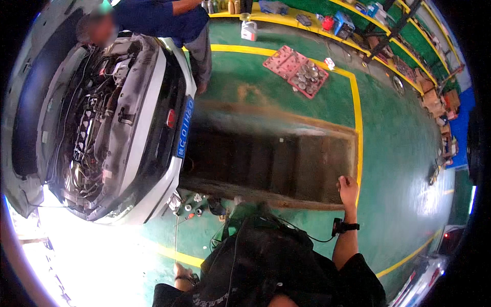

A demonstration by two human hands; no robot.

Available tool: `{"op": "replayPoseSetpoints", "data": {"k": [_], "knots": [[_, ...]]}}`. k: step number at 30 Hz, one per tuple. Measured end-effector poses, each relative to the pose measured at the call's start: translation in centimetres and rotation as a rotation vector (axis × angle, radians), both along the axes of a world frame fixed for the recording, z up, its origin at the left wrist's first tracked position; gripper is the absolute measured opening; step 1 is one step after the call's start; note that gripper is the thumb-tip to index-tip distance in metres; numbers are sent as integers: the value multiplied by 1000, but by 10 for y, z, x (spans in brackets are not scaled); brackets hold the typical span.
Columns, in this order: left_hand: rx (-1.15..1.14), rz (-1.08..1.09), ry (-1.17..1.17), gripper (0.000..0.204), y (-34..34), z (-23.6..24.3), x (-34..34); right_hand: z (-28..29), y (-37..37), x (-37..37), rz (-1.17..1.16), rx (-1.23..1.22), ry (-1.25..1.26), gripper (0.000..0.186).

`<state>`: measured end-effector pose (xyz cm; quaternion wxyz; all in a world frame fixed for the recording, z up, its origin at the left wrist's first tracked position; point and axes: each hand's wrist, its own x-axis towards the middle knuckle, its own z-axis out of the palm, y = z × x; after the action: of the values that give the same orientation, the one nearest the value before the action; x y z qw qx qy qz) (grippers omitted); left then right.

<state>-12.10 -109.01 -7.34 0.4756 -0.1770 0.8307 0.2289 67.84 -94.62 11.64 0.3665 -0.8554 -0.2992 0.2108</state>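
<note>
My left hand (182, 276) is low in the head view, closed round the end of a thin, long rod (177, 238). The rod reaches up toward small things on the floor by the car's front corner. Out to the right, my right hand (348, 188) hangs over the edge of a sunken pit (266, 158) with its fingers curled. Whether anything is inside those fingers is hidden. A dark strap with a small black box (339, 226) sits on my right wrist, and a cable runs from it. At left stands a white car (158, 97) with its hood up and engine bay (97, 112) showing.
A person in dark blue (153, 20) leans over the engine bay. An open red case (286, 61) of round metal parts lies beyond the pit, near a white jug (248, 29). Yellow shelves (378, 28) line the far right. A cylinder-handled tool (190, 216) lies near the car.
</note>
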Motion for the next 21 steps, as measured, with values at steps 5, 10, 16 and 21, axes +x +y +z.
{"op": "replayPoseSetpoints", "data": {"k": [5, 10, 16, 21], "knots": [[-77, 321, -26, 45, -4, 1, 35, -15, 81, -13, 101, 8, -85, 29], [253, 209, -33, 45, 105, -25, 52, -14, 173, -18, 210, -15, -81, 27], [435, -36, 147, 40, 334, -6, 126, -16, 327, 37, 278, 27, -216, 29], [586, -267, 339, 39, 560, -17, 220, -66, 500, 159, 348, 113, -375, 31]]}}
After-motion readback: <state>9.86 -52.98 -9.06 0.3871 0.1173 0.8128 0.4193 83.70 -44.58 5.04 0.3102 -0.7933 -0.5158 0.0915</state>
